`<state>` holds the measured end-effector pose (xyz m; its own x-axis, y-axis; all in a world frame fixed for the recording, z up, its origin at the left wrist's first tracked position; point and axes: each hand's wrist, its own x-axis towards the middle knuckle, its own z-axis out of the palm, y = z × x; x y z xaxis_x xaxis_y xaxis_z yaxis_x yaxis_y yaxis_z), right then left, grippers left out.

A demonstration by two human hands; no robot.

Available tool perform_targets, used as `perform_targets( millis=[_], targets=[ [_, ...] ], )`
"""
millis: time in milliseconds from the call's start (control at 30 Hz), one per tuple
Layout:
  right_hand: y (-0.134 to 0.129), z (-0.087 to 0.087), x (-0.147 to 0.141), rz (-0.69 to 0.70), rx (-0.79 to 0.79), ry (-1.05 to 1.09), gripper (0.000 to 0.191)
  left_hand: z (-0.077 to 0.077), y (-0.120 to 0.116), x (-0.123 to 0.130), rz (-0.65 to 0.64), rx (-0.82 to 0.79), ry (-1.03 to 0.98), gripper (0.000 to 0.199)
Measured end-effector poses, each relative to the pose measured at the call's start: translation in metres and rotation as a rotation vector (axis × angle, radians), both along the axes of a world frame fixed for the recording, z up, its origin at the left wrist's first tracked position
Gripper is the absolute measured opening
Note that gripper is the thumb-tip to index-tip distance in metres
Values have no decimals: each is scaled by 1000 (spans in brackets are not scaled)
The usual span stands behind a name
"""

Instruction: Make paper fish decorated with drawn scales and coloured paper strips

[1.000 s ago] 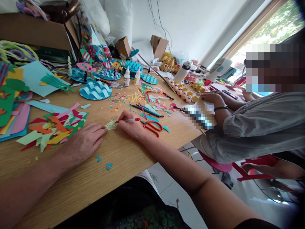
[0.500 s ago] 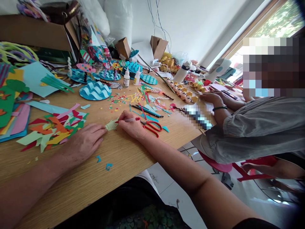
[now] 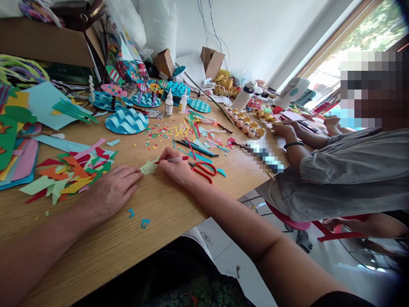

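A small pale green piece of paper (image 3: 149, 166), covered in a fine drawn pattern, lies flat on the wooden table (image 3: 128, 247). At its left end rest the fingertips of my left hand (image 3: 110, 187), stretched out flat with the palm down. My right hand (image 3: 175, 166) is closed around a red pen (image 3: 175, 160) with a clear barrel, its tip at the paper's right end. Just right of this hand lie red-handled scissors (image 3: 204, 169). Two small blue paper scraps (image 3: 145, 223) lie nearer to me.
Coloured paper offcuts (image 3: 76, 170) are heaped on the left. Blue wave-patterned discs (image 3: 127, 121), glue bottles (image 3: 169, 103) and dark pens (image 3: 198, 147) stand or lie beyond my hands. A person in a grey sleeve (image 3: 345, 166) sits at the right.
The person at the right has shifted further right, and another hand shows beyond their arm. The view has moved slightly. My hands, the pen and the paper stay in place.
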<state>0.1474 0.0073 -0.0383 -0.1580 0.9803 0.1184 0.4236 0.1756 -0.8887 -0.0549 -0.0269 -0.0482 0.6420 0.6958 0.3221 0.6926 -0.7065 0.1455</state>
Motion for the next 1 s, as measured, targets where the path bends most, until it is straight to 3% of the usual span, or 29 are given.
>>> perform_targets(
  millis=[1000],
  targets=[
    [2, -4, 0, 5, 66, -51, 2, 1, 0, 0, 26, -42, 13, 39]
  ],
)
